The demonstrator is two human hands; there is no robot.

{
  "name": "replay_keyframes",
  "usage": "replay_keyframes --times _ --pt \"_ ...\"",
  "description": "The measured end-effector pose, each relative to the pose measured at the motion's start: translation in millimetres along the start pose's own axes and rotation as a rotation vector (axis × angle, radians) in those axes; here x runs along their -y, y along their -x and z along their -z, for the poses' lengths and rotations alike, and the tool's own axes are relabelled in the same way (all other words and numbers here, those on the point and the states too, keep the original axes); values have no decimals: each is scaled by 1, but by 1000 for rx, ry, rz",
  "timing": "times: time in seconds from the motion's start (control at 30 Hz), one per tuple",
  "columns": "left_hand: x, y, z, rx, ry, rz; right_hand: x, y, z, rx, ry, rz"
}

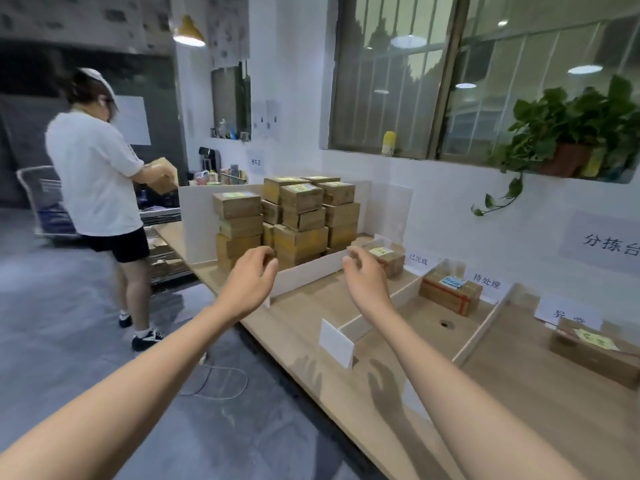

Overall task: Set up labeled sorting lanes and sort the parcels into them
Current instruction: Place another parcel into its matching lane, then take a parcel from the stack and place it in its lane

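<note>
Two empty hands held out before the parcel stack.
The left hand (251, 278) and the right hand (363, 271) are in the air, fingers loosely curled, gripping nothing. The parcel stack (298, 216) stands in a white-walled bay on the wooden table (311, 327). Beside it, the lanes between white dividers (483, 327) hold one parcel each, below paper labels (486, 281) on the wall.

Left hand (250, 282): showing up bare, uncovered right to the fingertips.
Right hand (364, 277): coming through bare too.
Left forearm (131, 386): running slim, smooth and unsleeved to the frame edge.
Right forearm (450, 386): showing equally bare, slender throughout.
</note>
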State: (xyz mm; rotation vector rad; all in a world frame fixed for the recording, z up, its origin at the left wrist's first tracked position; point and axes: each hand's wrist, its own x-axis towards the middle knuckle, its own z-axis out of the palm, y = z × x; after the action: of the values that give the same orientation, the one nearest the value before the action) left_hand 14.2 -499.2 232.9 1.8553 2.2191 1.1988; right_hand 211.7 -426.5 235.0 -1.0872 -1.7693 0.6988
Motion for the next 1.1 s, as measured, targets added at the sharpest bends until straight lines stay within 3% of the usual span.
replay_keyframes --times 0.47,0.8,1.1 --pt "143 -42 96 -91 -88 158 62 -46 -181 189 46 170" --pt "235 -112 99 -81 -216 214 65 -122 -275 278 54 223" --pt "292 -235 90 -115 -128 168 61 -246 -357 250 -27 194"
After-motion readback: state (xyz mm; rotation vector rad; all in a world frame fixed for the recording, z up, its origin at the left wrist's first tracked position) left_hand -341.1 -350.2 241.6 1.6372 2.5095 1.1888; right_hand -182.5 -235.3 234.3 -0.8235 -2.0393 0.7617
